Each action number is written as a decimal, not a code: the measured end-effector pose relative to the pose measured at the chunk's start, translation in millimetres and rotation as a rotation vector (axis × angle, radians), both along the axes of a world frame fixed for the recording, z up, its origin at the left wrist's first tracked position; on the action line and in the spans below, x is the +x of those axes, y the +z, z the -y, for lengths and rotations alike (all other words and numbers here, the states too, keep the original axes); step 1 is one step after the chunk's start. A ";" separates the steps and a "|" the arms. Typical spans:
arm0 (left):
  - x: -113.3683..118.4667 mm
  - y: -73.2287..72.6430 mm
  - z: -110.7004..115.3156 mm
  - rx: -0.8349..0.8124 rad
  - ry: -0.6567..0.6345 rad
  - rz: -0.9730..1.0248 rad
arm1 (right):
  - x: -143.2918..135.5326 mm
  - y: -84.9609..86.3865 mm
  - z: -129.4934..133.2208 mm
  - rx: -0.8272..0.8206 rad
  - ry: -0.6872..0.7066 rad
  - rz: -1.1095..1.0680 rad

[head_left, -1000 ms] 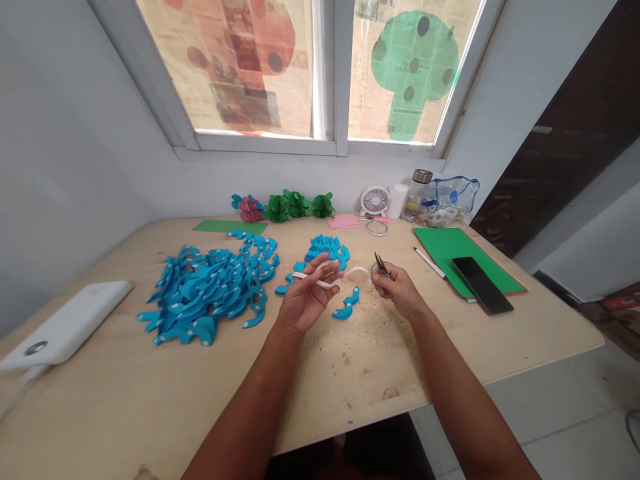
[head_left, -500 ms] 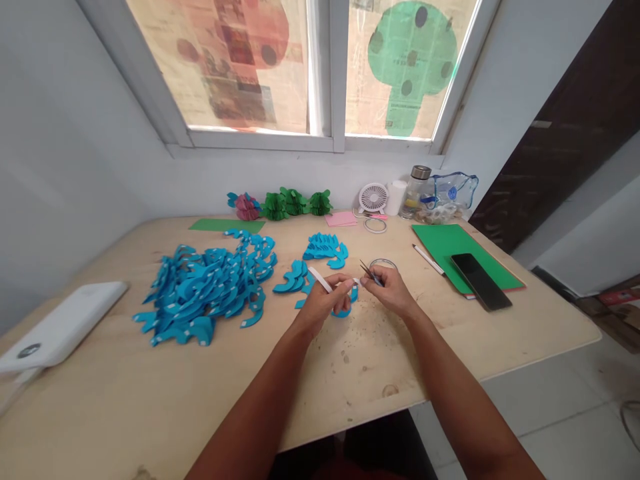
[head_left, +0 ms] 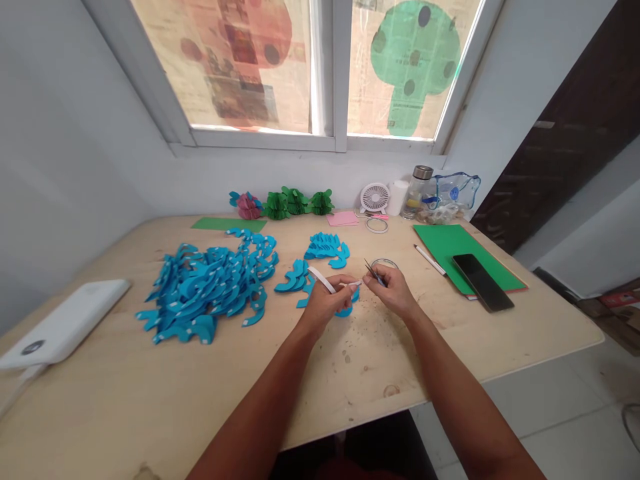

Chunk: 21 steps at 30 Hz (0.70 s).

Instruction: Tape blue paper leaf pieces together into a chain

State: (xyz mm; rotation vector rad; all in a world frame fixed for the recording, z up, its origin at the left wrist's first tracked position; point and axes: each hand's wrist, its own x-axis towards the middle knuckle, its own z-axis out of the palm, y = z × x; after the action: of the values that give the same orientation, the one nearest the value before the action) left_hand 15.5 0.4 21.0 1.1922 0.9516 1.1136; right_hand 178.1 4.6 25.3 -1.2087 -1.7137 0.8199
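Note:
Near the table's middle, my left hand [head_left: 327, 300] is closed on a narrow white strip [head_left: 323, 279]; one end sticks up past the knuckles, the other shows at the fingertips. Just right of it, my right hand [head_left: 393, 290] is closed around a thin dark two-pointed tool [head_left: 373, 271], its points facing away from me. I cannot tell whether it is scissors or tweezers. The right fingertips almost meet the strip's end. Partly hidden under my left hand lies a curved blue paper piece [head_left: 345, 312]. Blue paper cutouts [head_left: 293, 277] lie left of that hand, and another row [head_left: 325, 247] lies behind.
A large heap of blue paper cutouts [head_left: 205, 287] with small white squares lies left. At far left is a white power bank [head_left: 70, 320]. On the right are a pencil [head_left: 429, 259], green sheets [head_left: 440, 237] and a phone [head_left: 483, 282]. A fan [head_left: 375, 198] and bottle [head_left: 417, 193] stand behind.
The white strip's end at my left fingertips has tilted, and the hands remain close together. The whole view has shifted slightly; the cutouts look unmoved.

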 end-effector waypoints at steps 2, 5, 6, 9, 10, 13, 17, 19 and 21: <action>0.1 0.6 -0.4 0.010 -0.002 0.006 | -0.6 0.1 0.6 0.004 -0.009 -0.013; 0.3 2.9 -0.3 0.009 0.017 0.005 | -2.0 -1.5 0.1 0.004 -0.032 -0.036; 0.5 3.5 -0.1 0.005 0.024 0.006 | -2.4 -2.6 -0.6 0.003 -0.054 -0.054; 1.3 3.6 0.1 -0.019 0.040 0.031 | -2.6 -6.2 -4.1 -0.008 -0.175 -0.132; 1.5 3.1 -0.1 -0.031 0.051 0.057 | -2.4 -6.9 -5.2 -0.021 -0.214 -0.165; 1.5 1.0 -1.8 -0.073 0.091 0.194 | -1.9 -5.9 -6.4 -0.099 -0.229 -0.279; 0.3 0.9 -3.4 -0.137 0.100 0.345 | -5.5 -2.2 -3.7 -0.220 -0.044 -0.424; -0.3 1.9 -3.2 -0.160 0.084 0.380 | -8.7 -2.6 -2.2 -0.264 0.042 -0.478; -0.5 2.3 -2.9 -0.172 0.068 0.395 | -11.7 -4.5 -1.4 -0.301 0.090 -0.524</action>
State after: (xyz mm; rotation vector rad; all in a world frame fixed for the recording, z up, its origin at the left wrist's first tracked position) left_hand 15.0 3.4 23.3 0.7676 0.7671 1.2381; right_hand 166.3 6.0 20.8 -0.9922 -1.2492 1.3522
